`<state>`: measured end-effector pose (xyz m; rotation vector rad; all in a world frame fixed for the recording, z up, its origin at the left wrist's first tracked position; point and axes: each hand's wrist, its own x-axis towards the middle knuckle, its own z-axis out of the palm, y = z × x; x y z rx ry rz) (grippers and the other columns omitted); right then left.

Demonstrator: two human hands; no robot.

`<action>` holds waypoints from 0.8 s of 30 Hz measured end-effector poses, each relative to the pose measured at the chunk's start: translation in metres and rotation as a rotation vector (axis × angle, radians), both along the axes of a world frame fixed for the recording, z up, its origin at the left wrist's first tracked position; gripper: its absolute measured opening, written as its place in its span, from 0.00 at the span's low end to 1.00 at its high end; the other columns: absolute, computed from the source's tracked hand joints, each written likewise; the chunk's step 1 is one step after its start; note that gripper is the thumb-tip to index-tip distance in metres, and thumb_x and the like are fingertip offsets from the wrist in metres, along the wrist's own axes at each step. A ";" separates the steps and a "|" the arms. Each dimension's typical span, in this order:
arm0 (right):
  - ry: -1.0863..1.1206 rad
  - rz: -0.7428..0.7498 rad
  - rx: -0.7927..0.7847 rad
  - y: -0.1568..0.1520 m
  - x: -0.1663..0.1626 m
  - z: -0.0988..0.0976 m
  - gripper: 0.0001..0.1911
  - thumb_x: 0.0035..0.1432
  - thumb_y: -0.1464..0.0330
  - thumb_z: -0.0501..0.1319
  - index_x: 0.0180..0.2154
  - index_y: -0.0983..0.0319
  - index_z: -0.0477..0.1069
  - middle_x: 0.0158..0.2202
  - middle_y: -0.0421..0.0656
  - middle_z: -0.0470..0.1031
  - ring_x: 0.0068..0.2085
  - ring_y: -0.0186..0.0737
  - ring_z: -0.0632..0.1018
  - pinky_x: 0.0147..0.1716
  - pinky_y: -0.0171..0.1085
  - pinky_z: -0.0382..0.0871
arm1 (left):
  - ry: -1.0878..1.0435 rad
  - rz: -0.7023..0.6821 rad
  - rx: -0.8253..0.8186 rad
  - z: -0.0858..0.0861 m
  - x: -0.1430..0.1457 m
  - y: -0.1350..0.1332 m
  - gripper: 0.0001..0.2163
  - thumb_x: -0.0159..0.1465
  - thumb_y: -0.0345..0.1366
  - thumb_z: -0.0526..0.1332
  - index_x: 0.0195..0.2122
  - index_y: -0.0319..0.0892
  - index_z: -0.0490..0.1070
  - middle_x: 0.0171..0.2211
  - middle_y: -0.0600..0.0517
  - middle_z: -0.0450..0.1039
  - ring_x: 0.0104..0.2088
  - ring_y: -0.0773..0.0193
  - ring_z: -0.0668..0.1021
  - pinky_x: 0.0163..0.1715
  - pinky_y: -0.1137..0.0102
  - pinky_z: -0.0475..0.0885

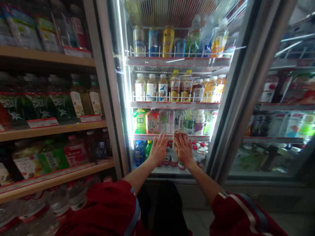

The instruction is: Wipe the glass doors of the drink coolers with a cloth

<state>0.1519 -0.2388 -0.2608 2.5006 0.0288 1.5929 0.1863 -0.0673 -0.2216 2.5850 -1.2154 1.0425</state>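
My right hand (183,150) presses a light, patterned cloth (176,133) against the glass door (162,123) of a lit drinks cooler. Much of the cloth is hidden under the fingers. Beside it, my left hand (158,150) holds nothing, its fingers stretched out toward the same door; whether it touches the glass I cannot tell. Behind the glass, right at hand height, runs a shelf edge (145,137) with a red and a green bottle (139,121) on it. Small jars with pinkish labels (174,161) stand on the level below.
Higher cooler shelves hold bottles (151,87) and cans (168,41). A metal door frame (248,82) separates a second glass-fronted cooler (275,137) on the right. Wooden shelves (61,129) packed with bottles stand close on the left.
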 end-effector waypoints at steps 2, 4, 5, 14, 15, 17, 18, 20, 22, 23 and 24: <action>0.016 0.001 -0.016 -0.003 -0.004 -0.010 0.22 0.61 0.71 0.50 0.56 0.62 0.64 0.60 0.51 0.64 0.62 0.48 0.61 0.62 0.54 0.37 | -0.011 -0.011 0.008 -0.002 -0.001 -0.004 0.27 0.59 0.29 0.51 0.61 0.34 0.55 0.65 0.41 0.48 0.66 0.52 0.51 0.62 0.51 0.51; 0.024 -0.005 -0.020 -0.008 -0.006 -0.013 0.22 0.61 0.71 0.50 0.56 0.61 0.65 0.60 0.50 0.64 0.62 0.47 0.61 0.62 0.53 0.36 | -0.022 -0.019 0.006 -0.003 -0.001 -0.009 0.26 0.59 0.28 0.50 0.61 0.34 0.55 0.65 0.41 0.49 0.66 0.53 0.51 0.62 0.51 0.51; 0.019 -0.011 -0.012 -0.012 -0.006 -0.012 0.22 0.61 0.71 0.50 0.56 0.61 0.65 0.60 0.50 0.64 0.62 0.47 0.60 0.62 0.53 0.35 | -0.027 -0.023 0.006 -0.003 0.000 -0.011 0.26 0.59 0.28 0.50 0.61 0.34 0.55 0.65 0.41 0.49 0.66 0.53 0.51 0.62 0.51 0.50; 0.014 -0.053 0.045 -0.037 -0.009 -0.020 0.24 0.58 0.71 0.51 0.57 0.64 0.63 0.61 0.53 0.61 0.63 0.48 0.57 0.61 0.55 0.37 | -0.039 -0.052 0.035 -0.012 -0.005 -0.030 0.26 0.59 0.29 0.51 0.61 0.35 0.55 0.66 0.42 0.47 0.66 0.53 0.51 0.62 0.50 0.51; 0.031 -0.047 0.035 -0.039 -0.011 -0.024 0.24 0.58 0.71 0.51 0.57 0.64 0.64 0.61 0.52 0.61 0.63 0.48 0.57 0.61 0.55 0.38 | -0.037 -0.049 0.042 -0.013 -0.006 -0.031 0.26 0.59 0.29 0.50 0.61 0.35 0.55 0.66 0.42 0.47 0.66 0.53 0.51 0.62 0.50 0.51; 0.045 -0.042 0.019 -0.043 -0.013 -0.029 0.24 0.58 0.71 0.51 0.57 0.64 0.63 0.61 0.52 0.62 0.64 0.48 0.57 0.62 0.54 0.37 | -0.036 -0.049 0.058 -0.013 -0.008 -0.034 0.26 0.59 0.29 0.50 0.61 0.35 0.55 0.66 0.41 0.47 0.66 0.53 0.51 0.61 0.50 0.51; 0.041 -0.047 0.021 -0.045 -0.014 -0.029 0.24 0.58 0.70 0.51 0.57 0.64 0.63 0.61 0.52 0.62 0.64 0.48 0.57 0.62 0.54 0.37 | -0.037 -0.050 0.062 -0.012 -0.008 -0.036 0.26 0.60 0.29 0.50 0.61 0.35 0.54 0.66 0.42 0.47 0.66 0.53 0.51 0.61 0.50 0.52; 0.016 -0.066 0.046 -0.051 -0.013 -0.023 0.24 0.59 0.70 0.50 0.58 0.64 0.62 0.61 0.53 0.61 0.64 0.48 0.56 0.61 0.55 0.37 | -0.041 -0.054 0.067 -0.009 -0.010 -0.040 0.26 0.60 0.29 0.50 0.62 0.36 0.54 0.66 0.42 0.47 0.66 0.53 0.51 0.61 0.51 0.52; -0.005 -0.085 0.081 -0.056 -0.011 -0.015 0.25 0.59 0.70 0.50 0.58 0.65 0.61 0.62 0.54 0.59 0.64 0.49 0.56 0.61 0.55 0.37 | -0.040 -0.060 0.067 -0.004 -0.011 -0.045 0.26 0.61 0.29 0.49 0.62 0.36 0.53 0.66 0.43 0.47 0.66 0.54 0.50 0.62 0.51 0.52; -0.012 -0.091 0.093 -0.057 -0.011 -0.012 0.25 0.60 0.69 0.50 0.58 0.66 0.61 0.62 0.54 0.59 0.64 0.49 0.57 0.61 0.56 0.37 | -0.037 -0.063 0.066 -0.002 -0.012 -0.047 0.25 0.62 0.29 0.49 0.62 0.36 0.53 0.66 0.43 0.47 0.66 0.54 0.50 0.62 0.51 0.51; -0.017 -0.095 0.099 -0.058 -0.011 -0.011 0.25 0.60 0.69 0.50 0.58 0.66 0.61 0.62 0.54 0.59 0.64 0.49 0.57 0.61 0.56 0.38 | -0.035 -0.067 0.065 0.001 -0.013 -0.049 0.25 0.62 0.30 0.49 0.62 0.36 0.53 0.66 0.43 0.47 0.66 0.54 0.50 0.62 0.50 0.51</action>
